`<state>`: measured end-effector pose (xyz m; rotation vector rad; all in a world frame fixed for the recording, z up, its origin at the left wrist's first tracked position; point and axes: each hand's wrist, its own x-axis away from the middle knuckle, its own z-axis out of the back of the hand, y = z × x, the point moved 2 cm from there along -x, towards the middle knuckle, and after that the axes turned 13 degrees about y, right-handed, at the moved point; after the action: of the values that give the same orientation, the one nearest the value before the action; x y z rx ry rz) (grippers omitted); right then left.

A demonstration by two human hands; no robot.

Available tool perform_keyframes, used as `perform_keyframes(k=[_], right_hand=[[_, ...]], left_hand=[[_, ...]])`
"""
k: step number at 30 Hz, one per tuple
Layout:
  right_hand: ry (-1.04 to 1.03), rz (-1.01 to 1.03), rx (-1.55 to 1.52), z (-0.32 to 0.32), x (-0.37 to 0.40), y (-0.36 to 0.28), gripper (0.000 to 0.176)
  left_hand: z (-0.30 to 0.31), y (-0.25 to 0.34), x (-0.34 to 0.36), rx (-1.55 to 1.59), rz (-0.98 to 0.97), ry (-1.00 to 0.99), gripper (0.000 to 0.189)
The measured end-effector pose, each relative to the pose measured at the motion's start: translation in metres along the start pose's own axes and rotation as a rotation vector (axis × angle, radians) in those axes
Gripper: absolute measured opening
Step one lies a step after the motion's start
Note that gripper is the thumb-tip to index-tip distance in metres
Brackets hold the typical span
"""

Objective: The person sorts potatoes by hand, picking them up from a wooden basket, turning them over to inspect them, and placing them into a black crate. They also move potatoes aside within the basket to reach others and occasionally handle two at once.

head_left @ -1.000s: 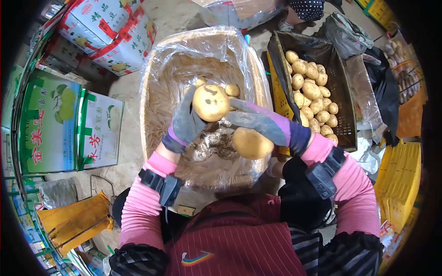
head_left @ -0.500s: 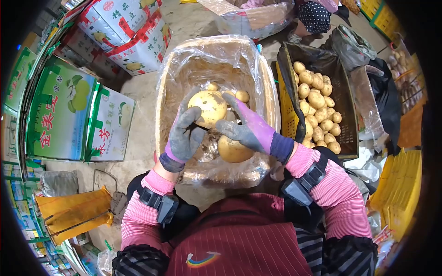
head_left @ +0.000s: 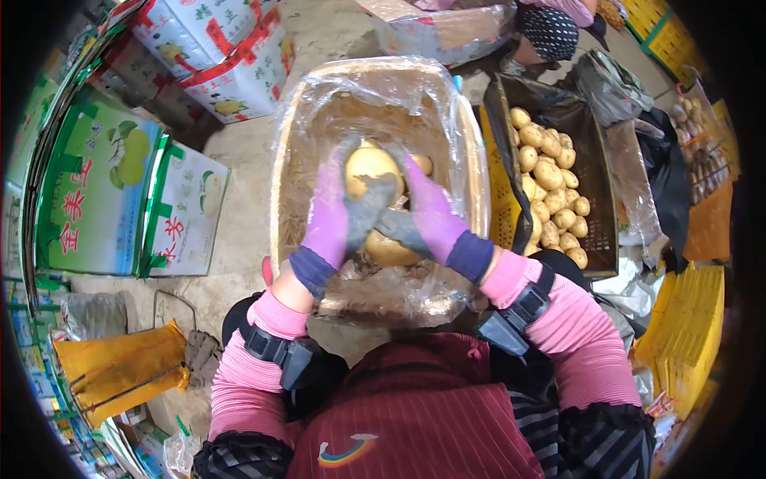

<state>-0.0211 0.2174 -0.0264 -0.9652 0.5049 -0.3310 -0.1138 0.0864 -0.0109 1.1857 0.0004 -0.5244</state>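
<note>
Both hands wear purple gloves with dark grey palms and fingers. My left hand wraps round the left side of a large yellow potato. From the other side, my right hand closes on the same potato, its thumb near my left thumb. The potato is held over a box lined with clear plastic. Below the hands a second large potato lies in the box, partly covered by the fingers. Another potato shows behind my right hand. Soil lies in the bottom of the box.
At the right stands a yellow crate with a dark liner and several smaller potatoes. Printed cartons line the left side. Beyond the box are another carton and a person in a dotted garment. Folded yellow crates lie at right.
My left hand has moved right and turned, its thumb now across the front of the potato. Both hands are closer together around it, and the potato has shifted slightly up and right.
</note>
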Motion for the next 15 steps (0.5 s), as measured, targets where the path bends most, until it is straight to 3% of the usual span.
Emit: perform_keyframes(k=[2, 3, 5, 7, 9, 10, 11, 13, 15], right_hand=[[-0.074, -0.318, -0.405, -0.005, 0.006, -0.004, 0.098], [-0.024, -0.275, -0.499, -0.023, 0.009, 0.013, 0.093], [-0.026, -0.254, -0.741, -0.036, 0.006, 0.026, 0.073], [-0.072, -0.416, -1.055, -0.01, 0.006, 0.003, 0.058], [-0.111, -0.479, -1.133, 0.025, -0.004, -0.009, 0.054], [-0.179, -0.541, -1.231, 0.04, -0.008, -0.017, 0.051], [-0.115, -0.452, -1.283, 0.059, -0.01, -0.027, 0.046], [0.128, 0.056, -0.955, 0.099, -0.02, -0.021, 0.047], [0.22, -0.06, -0.878, 0.15, -0.021, 0.002, 0.046]], left_hand=[[0.003, 0.005, -0.001, 0.053, 0.053, -0.024, 0.054], [0.003, 0.004, -0.001, 0.09, 0.108, -0.036, 0.047], [0.004, -0.007, -0.003, 0.127, -0.05, -0.042, 0.041], [0.009, -0.008, -0.011, 0.042, -0.252, -0.051, 0.043], [0.013, 0.004, -0.007, 0.467, 0.236, -0.045, 0.047], [0.01, 0.019, -0.004, 0.654, 0.194, -0.077, 0.048], [0.006, 0.02, -0.003, 0.657, 0.193, -0.085, 0.048], [0.0, 0.017, 0.003, 0.365, 0.242, -0.154, 0.055], [-0.015, -0.012, 0.013, 0.248, 0.174, -0.31, 0.052]])
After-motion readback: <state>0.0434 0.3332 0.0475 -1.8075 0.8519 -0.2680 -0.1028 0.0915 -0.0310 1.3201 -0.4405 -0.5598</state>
